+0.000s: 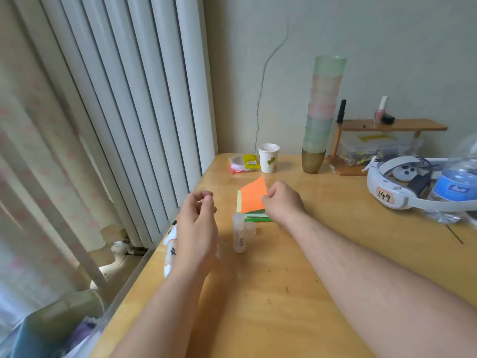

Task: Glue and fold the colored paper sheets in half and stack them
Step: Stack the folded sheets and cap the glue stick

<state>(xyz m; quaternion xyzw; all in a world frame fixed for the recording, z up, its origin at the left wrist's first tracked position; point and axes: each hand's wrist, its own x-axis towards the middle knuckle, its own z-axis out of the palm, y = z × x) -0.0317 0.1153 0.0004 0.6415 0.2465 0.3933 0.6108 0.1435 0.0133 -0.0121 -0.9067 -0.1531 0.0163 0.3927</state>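
Glue stick point(238, 235) (lying flat) lies between loosely curled left grip point(197, 223) and right grip point(282, 202) pinching orange sheet point(253, 195).

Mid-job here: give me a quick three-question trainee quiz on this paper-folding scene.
1. True or false: the right hand pinches the orange sheet.
2. What does the left hand hold? A) glue stick B) nothing C) paper cup
3. Fill in: the glue stick stands between the two ____.

Key: 1 true; 2 B; 3 hands.
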